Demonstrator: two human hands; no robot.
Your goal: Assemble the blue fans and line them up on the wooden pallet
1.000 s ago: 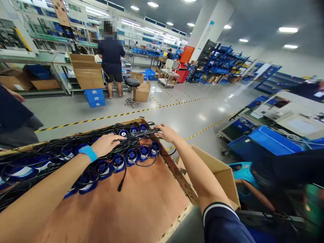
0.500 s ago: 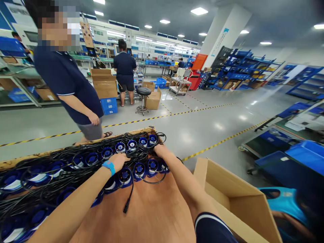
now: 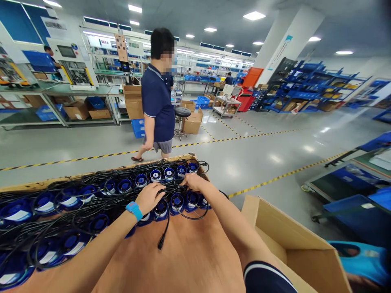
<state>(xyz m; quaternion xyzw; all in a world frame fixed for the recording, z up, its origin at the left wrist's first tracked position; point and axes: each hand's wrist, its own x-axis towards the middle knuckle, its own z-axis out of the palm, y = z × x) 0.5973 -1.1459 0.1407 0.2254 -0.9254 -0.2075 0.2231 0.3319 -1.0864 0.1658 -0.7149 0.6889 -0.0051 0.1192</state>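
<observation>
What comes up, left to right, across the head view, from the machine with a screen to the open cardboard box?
Bench machine with a screen → left hand, over black cables → right hand, fingers at the cables → wheeled metal trolley → open cardboard box.

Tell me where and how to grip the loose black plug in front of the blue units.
Pinch the plug by its sides, coming down from above on the wearer's side. It looks thicker than its cable, and its free end points away from the blue units over the bare brown board. Nothing covers it, so the fingers should have room.
</observation>
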